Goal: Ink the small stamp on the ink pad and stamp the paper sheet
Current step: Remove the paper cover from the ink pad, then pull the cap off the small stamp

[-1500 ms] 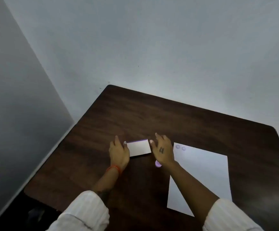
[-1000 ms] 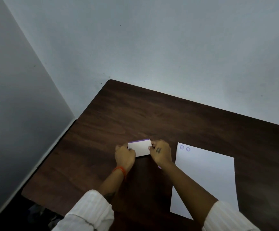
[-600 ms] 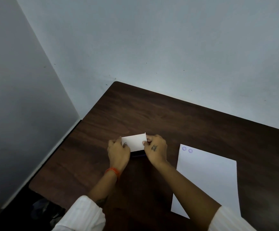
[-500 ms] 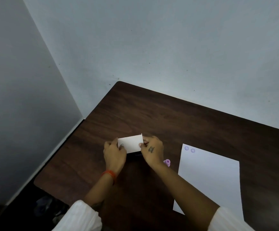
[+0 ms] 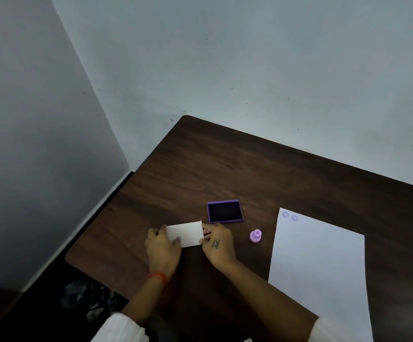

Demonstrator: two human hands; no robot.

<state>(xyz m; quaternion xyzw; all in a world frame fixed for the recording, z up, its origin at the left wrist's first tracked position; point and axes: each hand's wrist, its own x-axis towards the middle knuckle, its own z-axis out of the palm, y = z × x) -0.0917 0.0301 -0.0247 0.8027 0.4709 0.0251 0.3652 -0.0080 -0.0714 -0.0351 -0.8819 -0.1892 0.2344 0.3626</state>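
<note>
A purple ink pad lies uncovered on the dark wooden table, its dark ink surface facing up. Its white lid is held just to the left and nearer me, pinched at both ends by my left hand and my right hand. A small pink stamp stands upright on the table between the pad and the white paper sheet. Two small purple stamp marks sit at the sheet's far left corner.
Pale walls meet in a corner behind the table. The table's left edge drops to a dark floor with a dim object below. The paper's near end runs off the bottom of the view.
Both hands lifted the white lid off the ink pad and carried it left and toward me. The purple pad now shows its ink. The stamp came into view beside my right hand.
</note>
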